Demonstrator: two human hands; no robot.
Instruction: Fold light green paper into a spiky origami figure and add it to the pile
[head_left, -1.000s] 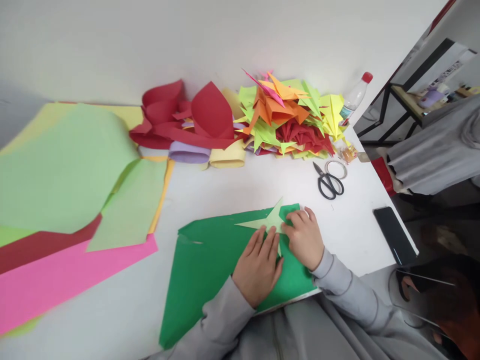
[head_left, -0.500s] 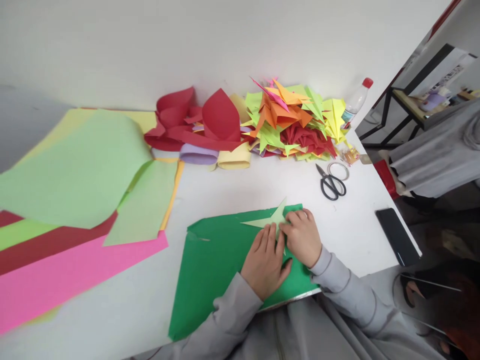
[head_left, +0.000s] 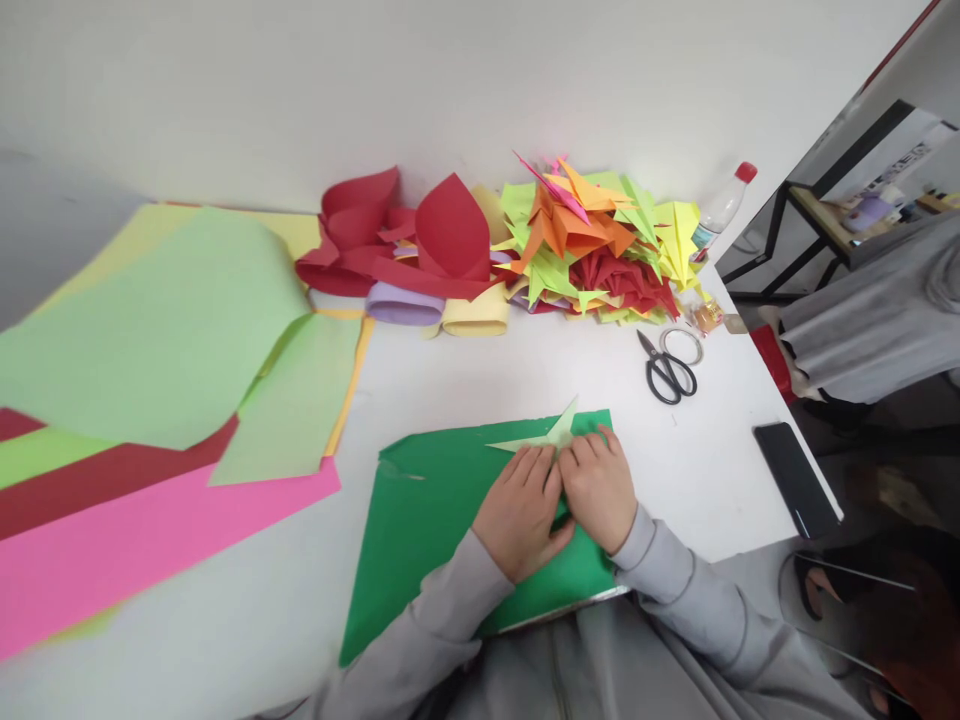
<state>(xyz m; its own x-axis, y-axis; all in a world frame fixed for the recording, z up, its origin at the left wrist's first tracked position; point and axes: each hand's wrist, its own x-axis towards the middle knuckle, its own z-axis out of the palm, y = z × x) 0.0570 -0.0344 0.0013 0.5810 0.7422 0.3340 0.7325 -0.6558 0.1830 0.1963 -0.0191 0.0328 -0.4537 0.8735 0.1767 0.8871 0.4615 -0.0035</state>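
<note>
A light green folded paper piece (head_left: pixel 551 435) with pointed tips lies on a dark green sheet (head_left: pixel 427 510) at the table's near edge. My left hand (head_left: pixel 519 512) and my right hand (head_left: pixel 598 490) lie side by side on it, fingers flat, pressing its near part down. Only the far points of the piece show beyond my fingertips. Both grey sleeves reach in from below.
Large light green, yellow, red and pink sheets (head_left: pixel 150 400) cover the left of the white table. Curled red paper (head_left: pixel 405 240) and a heap of folded paper shapes (head_left: pixel 592 245) line the wall. Scissors (head_left: pixel 667 370), a tape ring (head_left: pixel 681 345), a bottle (head_left: pixel 721 208) and a phone (head_left: pixel 796 478) lie right.
My two hands have drawn closer together and slid nearer over the folded piece, covering more of it. The view has shifted slightly right.
</note>
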